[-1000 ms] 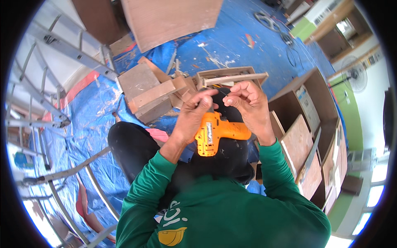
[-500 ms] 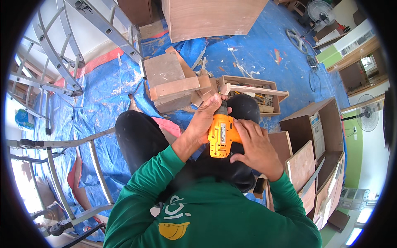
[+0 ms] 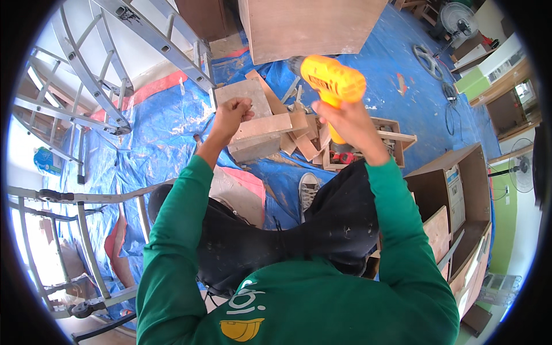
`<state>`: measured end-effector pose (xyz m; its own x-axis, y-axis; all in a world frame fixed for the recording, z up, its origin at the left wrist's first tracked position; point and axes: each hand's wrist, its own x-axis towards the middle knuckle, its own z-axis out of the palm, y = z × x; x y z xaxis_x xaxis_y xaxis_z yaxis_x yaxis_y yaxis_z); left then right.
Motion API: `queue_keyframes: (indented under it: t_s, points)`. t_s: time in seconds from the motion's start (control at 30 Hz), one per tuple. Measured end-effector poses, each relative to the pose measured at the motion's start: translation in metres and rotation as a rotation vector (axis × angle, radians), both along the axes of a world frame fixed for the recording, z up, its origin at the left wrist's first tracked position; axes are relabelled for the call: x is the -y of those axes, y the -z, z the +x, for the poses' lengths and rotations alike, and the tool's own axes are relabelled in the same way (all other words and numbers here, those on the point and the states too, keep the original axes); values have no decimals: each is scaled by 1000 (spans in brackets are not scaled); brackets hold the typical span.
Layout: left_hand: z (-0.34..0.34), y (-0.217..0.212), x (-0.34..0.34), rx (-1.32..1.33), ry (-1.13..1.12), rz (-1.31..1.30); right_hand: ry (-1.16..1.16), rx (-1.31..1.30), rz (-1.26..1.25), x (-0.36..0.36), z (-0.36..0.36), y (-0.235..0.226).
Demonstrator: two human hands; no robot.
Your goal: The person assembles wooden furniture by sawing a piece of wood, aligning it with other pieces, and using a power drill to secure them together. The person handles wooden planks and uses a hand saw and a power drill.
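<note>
My right hand (image 3: pixel 352 127) is wrapped round the handle of a yellow cordless drill (image 3: pixel 333 80), raised out in front of me. The drill's black chuck points left. At the left, my left hand (image 3: pixel 231 119) is closed with its fingers curled together; what they hold, if anything, is too small to make out. Below and behind that hand lies a small wooden box (image 3: pixel 247 95) with a plank along its front. Offcuts of wood (image 3: pixel 305 138) lie between the two hands. A wooden tool crate (image 3: pixel 397 129), partly hidden by my right arm, holds something red (image 3: pixel 343 157).
Blue plastic sheeting (image 3: pixel 161 132) covers the floor, with debris on it. Metal ladders (image 3: pixel 167 49) stand at the left. A large wooden cabinet (image 3: pixel 310 29) is ahead, and an open brown cabinet (image 3: pixel 454 184) with loose boards stands at my right. A pedestal fan (image 3: pixel 459 18) is far right.
The drill has gone from upright between both hands to raised and turned left in my right hand. My left hand has let go of it and moved left. My legs have shifted, showing a shoe.
</note>
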<state>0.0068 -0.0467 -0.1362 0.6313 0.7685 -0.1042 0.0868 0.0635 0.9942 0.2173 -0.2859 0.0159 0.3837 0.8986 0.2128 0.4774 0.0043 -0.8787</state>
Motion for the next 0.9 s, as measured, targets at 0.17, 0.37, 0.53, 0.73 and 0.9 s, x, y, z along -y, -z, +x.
queue_keyframes:
  t_s: [0.17,0.37,0.53,0.73,0.9]
  points:
    - [10,97,-18,-240,67,279,46,-469,-25,-45,-3,64]
    - [0,112,-13,-603,113,1079,-3,-395,-135,-50,-12,83]
    - [15,88,-2,-602,107,898,-43,-313,-219,-45,-12,78]
    - [29,86,16,-363,41,636,-48,-589,-345,-46,-4,81]
    - [20,117,14,-207,-9,940,-69,-511,-430,-48,-3,80]
